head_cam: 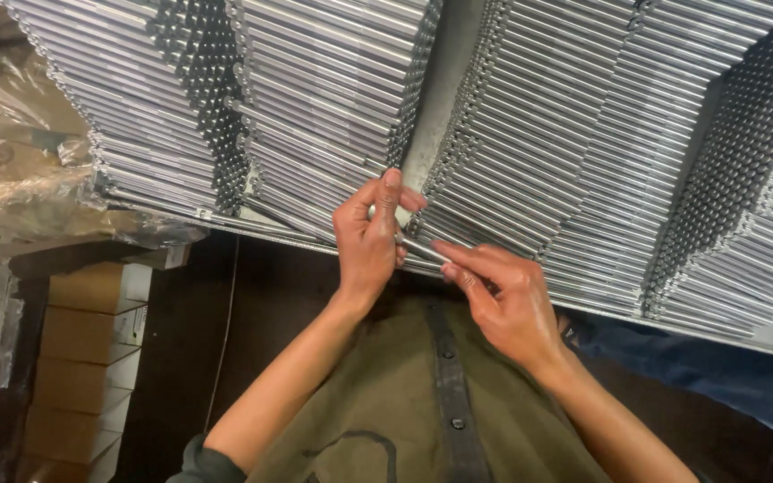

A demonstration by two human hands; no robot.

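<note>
Head view, looking straight down over an olive-green buttoned garment [422, 402] at two bare forearms rising from six o'clock. Left hand [369, 237] at picture centre, fingers curled and closed around one end of a thin metal rod [422, 250], thumb and forefinger tips raised toward twelve o'clock. Right hand [507, 300] just toward four o'clock of the left, fingers pinched shut on the same rod, forefinger laid along it toward ten o'clock. Rod short in what shows, silver, slanting from ten o'clock down to four o'clock between the two hands, most of its length hidden under the fingers, lying over the near edge of the stacks. Stacked metal rods [574, 152] filling the whole upper half, from nine o'clock round to three o'clock, packed in tight shining banks laid at differing angles, round ends showing in honeycomb rows. Narrow grey gap [431, 107] at twelve o'clock splitting left banks from right. Crumpled clear plastic wrap [11, 152] at nine o'clock. Stacked cardboard boxes [82, 358] at eight o'clock, below the plastic. Blue cloth [717, 376] at four o'clock, beyond the right forearm. Dark floor [252, 304] between boxes and garment.
</note>
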